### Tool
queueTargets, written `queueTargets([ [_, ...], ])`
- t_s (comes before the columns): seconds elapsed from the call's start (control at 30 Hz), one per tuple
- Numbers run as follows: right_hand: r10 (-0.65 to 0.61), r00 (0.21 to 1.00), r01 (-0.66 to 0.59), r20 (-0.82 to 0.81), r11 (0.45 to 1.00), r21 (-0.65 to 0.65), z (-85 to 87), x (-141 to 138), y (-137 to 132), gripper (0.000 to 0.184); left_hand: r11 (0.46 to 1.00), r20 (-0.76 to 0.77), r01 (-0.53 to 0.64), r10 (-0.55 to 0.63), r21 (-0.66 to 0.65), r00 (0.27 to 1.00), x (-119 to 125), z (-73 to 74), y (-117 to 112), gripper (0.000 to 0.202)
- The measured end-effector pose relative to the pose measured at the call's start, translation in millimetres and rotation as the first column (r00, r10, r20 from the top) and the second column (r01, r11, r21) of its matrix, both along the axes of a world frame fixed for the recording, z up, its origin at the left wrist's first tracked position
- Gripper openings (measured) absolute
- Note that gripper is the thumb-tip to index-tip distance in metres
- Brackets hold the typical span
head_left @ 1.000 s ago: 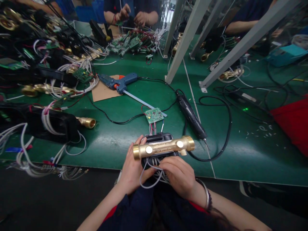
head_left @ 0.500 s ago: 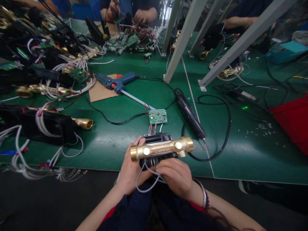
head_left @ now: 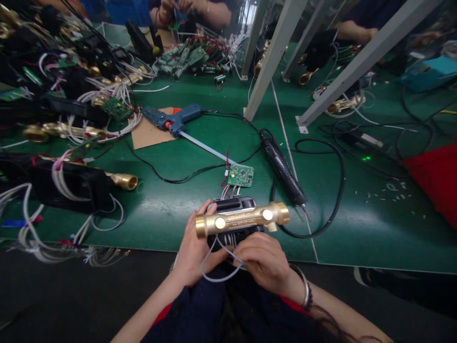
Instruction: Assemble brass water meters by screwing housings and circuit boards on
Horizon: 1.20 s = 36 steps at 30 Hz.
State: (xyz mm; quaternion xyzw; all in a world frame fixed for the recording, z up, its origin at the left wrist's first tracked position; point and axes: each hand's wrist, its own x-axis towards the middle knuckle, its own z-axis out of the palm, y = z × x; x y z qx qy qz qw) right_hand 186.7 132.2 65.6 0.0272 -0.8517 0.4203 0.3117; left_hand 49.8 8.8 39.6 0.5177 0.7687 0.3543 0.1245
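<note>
A: Where is the brass pipe body (head_left: 243, 220) now?
B: At the near edge of the green bench (head_left: 167, 228), lying crosswise over the black housing (head_left: 233, 205), between the person's two hands.

A: And what does the left hand (head_left: 191, 257) do?
B: It grips the housing at its left end, with fingertips up by the far rim and the thumb underneath, on the near side.

A: The right hand (head_left: 267, 259)?
B: Its fingers are bent together, pinching the grey cable (head_left: 216, 280) just below the pipe body — the cable hangs there in a loop. The exact contact under the fingers is partly hidden.

A: Anything joined to the housing?
B: A small circuit board (head_left: 242, 176), just beyond it, with thin wires running between the two.

A: What lies about them?
B: Beyond the board, to the left, a blue glue gun (head_left: 176, 121) rests partly on a piece of cardboard (head_left: 143, 136), its clear stick pointing toward the board. To the right lies a black corded tool (head_left: 282, 166). Farther back is a heap of circuit boards (head_left: 194, 59), near a co-worker's hands (head_left: 191, 5).
</note>
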Motion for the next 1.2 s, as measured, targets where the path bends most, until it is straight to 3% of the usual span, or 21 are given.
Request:
queueTargets([
  [0.2, 0.075, 0.990, -0.096, 0.123, 0.981, 0.171, 5.5, 8, 3, 0.014, 1.000, -0.011, 0.001, -0.002, -0.023, 1.000, -4, -2.9, -1, 0.088],
  [0.5, 0.035, 0.988, -0.076, 0.148, 0.956, 0.282, 13.0, 8, 2, 0.024, 0.998, -0.021, 0.067, -0.067, -0.002, 0.998, -7, -1.2, -4, 0.077],
  [0.77, 0.012, 0.972, -0.121, 0.233, 0.880, 0.460, 13.2, 5, 2, 0.034, 0.999, -0.037, -0.050, 0.051, 0.023, 0.998, 0, 0.9, 3, 0.081],
  [0.93, 0.028, 0.967, -0.163, 0.255, 0.835, 0.526, 14.8, 4, 2, 0.026, 0.991, -0.091, -0.134, 0.133, -0.007, 0.987, 2, -3.2, 4, 0.090],
  [1.03, 0.135, 0.978, -0.192, 0.161, 0.883, 0.429, 22.5, 11, 14, 0.014, 0.989, -0.104, -0.149, 0.148, -0.003, 0.983, -3, -19.2, 4, 0.089],
  [1.1, 0.064, 0.998, -0.060, -0.001, 0.949, 0.310, 27.8, 21, 32, 0.010, 0.981, -0.103, -0.192, 0.195, 0.037, 0.975, -8, -30.6, 5, 0.086],
  [1.13, -0.062, 0.995, 0.079, -0.075, 0.965, 0.251, 29.3, 28, 44, 0.009, 0.976, -0.090, -0.215, 0.218, 0.048, 0.972, -9, -34.2, 6, 0.086],
  [1.17, -0.239, 0.964, 0.259, -0.116, 0.944, 0.206, 29.5, 36, 57, 0.009, 0.971, -0.081, -0.232, 0.236, 0.057, 0.968, -11, -35.7, 6, 0.086],
  [1.2, -0.435, 0.892, 0.451, -0.126, 0.875, 0.178, 28.3, 45, 73, 0.008, 0.972, -0.072, -0.227, 0.232, 0.063, 0.970, -12, -34.9, 7, 0.087],
])
